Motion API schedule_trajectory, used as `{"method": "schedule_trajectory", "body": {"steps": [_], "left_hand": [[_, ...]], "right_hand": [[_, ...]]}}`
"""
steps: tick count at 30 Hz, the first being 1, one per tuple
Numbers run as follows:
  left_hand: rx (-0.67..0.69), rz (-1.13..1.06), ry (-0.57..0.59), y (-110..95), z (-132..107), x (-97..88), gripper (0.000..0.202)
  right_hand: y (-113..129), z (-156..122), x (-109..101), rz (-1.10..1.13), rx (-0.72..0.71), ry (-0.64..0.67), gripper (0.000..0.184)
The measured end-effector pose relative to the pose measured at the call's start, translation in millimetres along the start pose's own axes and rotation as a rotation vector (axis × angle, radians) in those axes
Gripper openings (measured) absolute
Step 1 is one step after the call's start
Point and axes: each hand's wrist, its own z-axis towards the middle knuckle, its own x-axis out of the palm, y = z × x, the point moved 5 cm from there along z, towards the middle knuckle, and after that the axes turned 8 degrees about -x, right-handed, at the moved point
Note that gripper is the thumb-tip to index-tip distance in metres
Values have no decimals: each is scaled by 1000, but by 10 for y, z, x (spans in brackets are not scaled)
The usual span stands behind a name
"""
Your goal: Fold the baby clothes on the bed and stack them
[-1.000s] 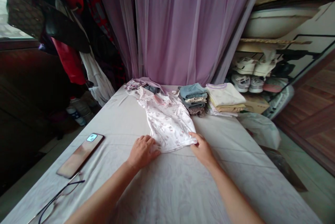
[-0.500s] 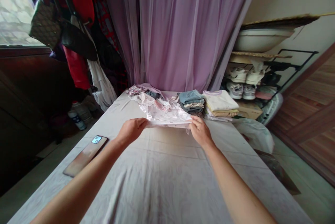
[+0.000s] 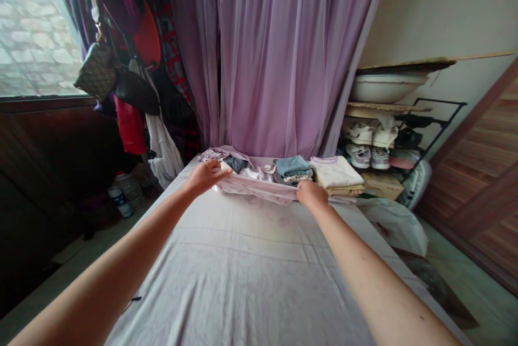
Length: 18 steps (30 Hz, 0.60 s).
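Observation:
A light pink patterned garment (image 3: 259, 188) is stretched between my two hands just above the sheet-covered surface (image 3: 243, 259). My left hand (image 3: 206, 176) pinches its left end, and my right hand (image 3: 312, 194) grips the right end with curled fingers. Behind it lies a loose heap of clothes (image 3: 234, 163), partly hidden by the garment. A stack of folded denim and other clothes (image 3: 294, 167) sits just beyond my right hand. To the right of that is a folded pile (image 3: 336, 172) topped with a cream and lilac piece.
A purple curtain (image 3: 279, 65) hangs at the far edge. Bags (image 3: 97, 73) and clothes hang on the left. On the right stands a rack with shoes (image 3: 360, 156) and a white basin (image 3: 388, 88). My left forearm hides most of the phone (image 3: 136, 299).
The garment's near edge has been lifted and pulled taut, with its body now hanging below my hands. My left hand has moved up and slightly away. The view has tilted upward.

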Motion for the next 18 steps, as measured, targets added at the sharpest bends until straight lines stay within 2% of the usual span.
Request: {"method": "schedule_trajectory", "body": {"steps": [4,8,11,15,18], "left_hand": [[29,348,-90,-36,131,-241,41],[78,542,-60,-150,240,-413,53],[100,648,-34,-234,266,-464,59],[116,718,-17,-232,280,-496,58],[158,754,34,-155,296,-505,52]], "right_hand": [[-18,252,-278,304,111,26,6],[209,414,-554,670,147,-80,14],[427,460,-715,887,144,-168,17],[635,436,-832,1056,124,-202,16],[663,377,-858,1070,116,-203,18]]}}
